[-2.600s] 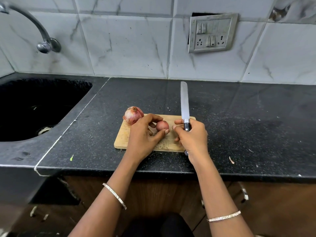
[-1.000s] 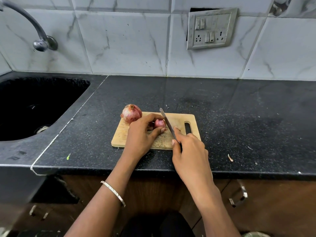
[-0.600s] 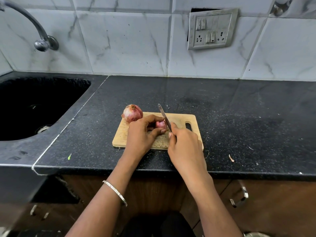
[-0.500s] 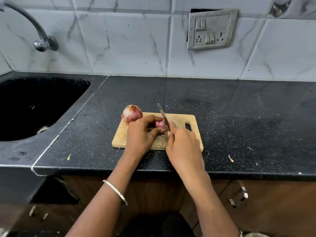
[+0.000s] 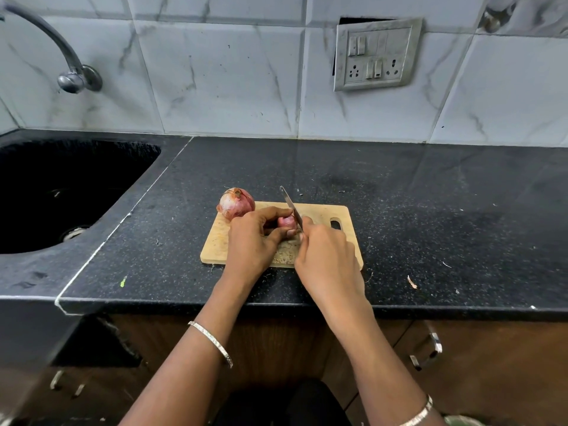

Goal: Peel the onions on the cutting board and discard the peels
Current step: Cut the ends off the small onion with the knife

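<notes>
Where the two forearms reach in over the near edge of the black counter (image 5: 430,210), each wearing a thin metal bangle (image 5: 212,342), the hands meet above the wooden cutting board (image 5: 215,244), which lies flat with its long side parallel to the counter edge and its handle slot at the right end. The left hand (image 5: 250,241) curls round a small onion (image 5: 285,222), thumb on the near side and fingers over the far side, pinning it near the middle of the board; only its right part shows past the fingertips, and which way its root end points cannot be told. The right hand (image 5: 327,259) is closed round the handle of a knife (image 5: 291,206), the handle hidden in the fist. The blade's long axis runs from that fist away and slightly leftward, tip toward the wall, its edge against the small onion's right side. Beyond the left knuckles a larger onion (image 5: 236,206) in papery skin sits at the board's far left corner. Farther left lies a dark sink (image 5: 123,167); on the tiled wall behind, a tap (image 5: 61,53) and a switch panel (image 5: 377,55)
</notes>
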